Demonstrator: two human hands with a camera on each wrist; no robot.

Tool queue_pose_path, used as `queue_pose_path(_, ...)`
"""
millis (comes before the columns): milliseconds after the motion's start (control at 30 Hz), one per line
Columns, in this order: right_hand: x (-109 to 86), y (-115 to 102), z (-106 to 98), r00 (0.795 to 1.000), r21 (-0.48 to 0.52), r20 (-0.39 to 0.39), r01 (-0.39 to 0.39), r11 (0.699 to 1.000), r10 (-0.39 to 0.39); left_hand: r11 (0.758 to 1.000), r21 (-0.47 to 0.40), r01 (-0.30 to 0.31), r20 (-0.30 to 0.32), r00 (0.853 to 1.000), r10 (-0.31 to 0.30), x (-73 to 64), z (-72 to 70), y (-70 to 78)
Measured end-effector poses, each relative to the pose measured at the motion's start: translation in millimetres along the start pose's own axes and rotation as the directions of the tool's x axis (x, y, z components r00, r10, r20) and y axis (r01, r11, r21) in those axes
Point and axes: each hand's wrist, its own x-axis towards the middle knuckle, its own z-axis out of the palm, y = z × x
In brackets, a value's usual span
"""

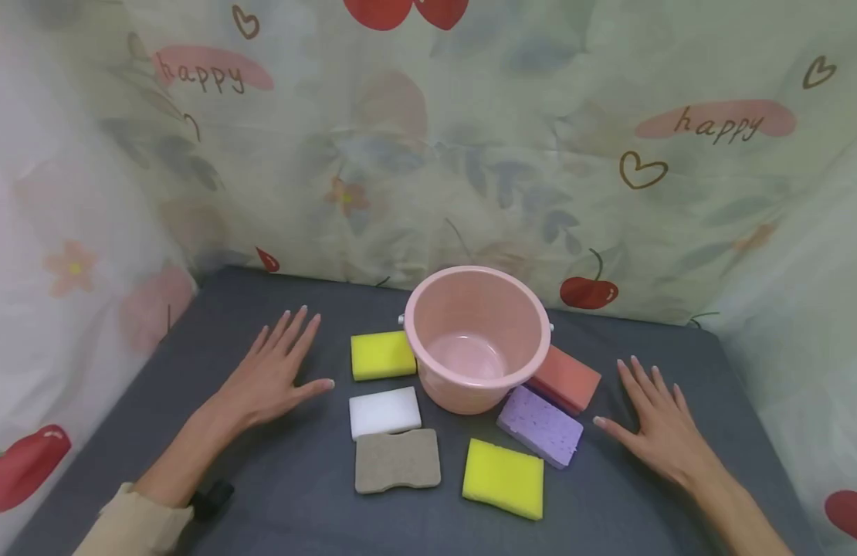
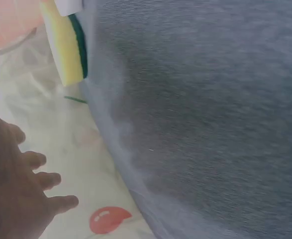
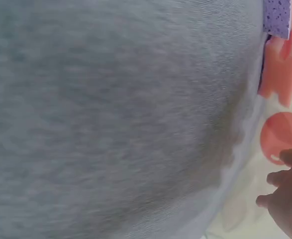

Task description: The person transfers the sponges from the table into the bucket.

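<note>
In the head view a pink bucket [image 1: 470, 394] stands upright among several sponges. Left of it lie a yellow sponge [image 1: 383, 356], a white sponge [image 1: 384, 413] and a grey-brown sponge [image 1: 398, 462]. To its right are a coral sponge [image 1: 566, 378] and a purple sponge [image 1: 541, 426]; a second yellow sponge [image 1: 503, 479] sits in front. My left hand [image 1: 272, 378], fingers spread, is apart from the sponges, nearest the left yellow and white ones. On the other side my right hand [image 1: 661, 428] spreads its fingers beside the purple and coral sponges, holding nothing. The left wrist view shows dark green under the yellow sponge [image 2: 66, 47].
A dark grey cloth [image 1: 296, 494] covers the table. Behind it and at both sides hangs a pale printed curtain [image 1: 470, 177] with cherries and lettering. A small black object [image 1: 213, 500] is at the left wrist by the beige sleeve [image 1: 137, 521].
</note>
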Motion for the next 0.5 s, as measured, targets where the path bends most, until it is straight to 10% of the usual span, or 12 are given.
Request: queue_pose_path(500,28.9,-13.0,-2.0,0.999,0.160,0.016,0.048,0.986,-0.051,0.993,-0.083,-0.083,0.030,0.996,0.086,23.3,-15.2,21.1)
